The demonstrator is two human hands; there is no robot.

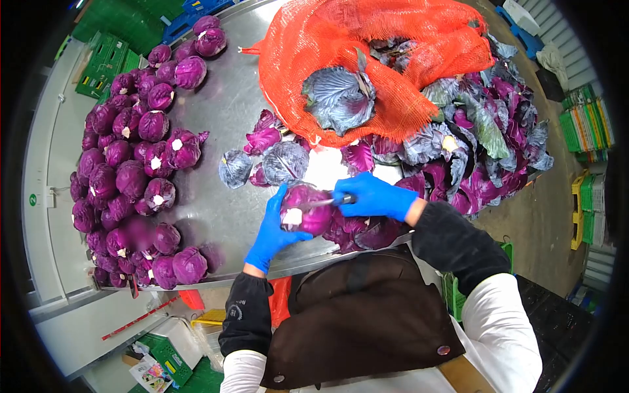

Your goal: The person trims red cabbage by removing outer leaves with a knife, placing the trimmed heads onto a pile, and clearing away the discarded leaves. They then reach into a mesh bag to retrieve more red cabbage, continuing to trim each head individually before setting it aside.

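Note:
A red cabbage (308, 221) with a pale cut stem sits in my left hand (275, 232), whose blue-gloved fingers wrap its left side. My right hand (373, 198), gloved in blue too, is closed round the dark handle of a knife (322, 204). The blade lies across the top of this cabbage. Just behind it are two untrimmed cabbages with greyish outer leaves, a larger cabbage (285, 162) and a smaller cabbage (235, 168). Loose purple leaves (357, 230) lie under and beside my right hand.
Many trimmed cabbages (132, 180) crowd the left of the metal table (226, 98). An orange mesh sack (295, 78) holding a leafy cabbage (337, 98) lies at the back. Discarded leaves (472, 144) pile up on the right. Green crates (101, 65) stand beyond the table's left end.

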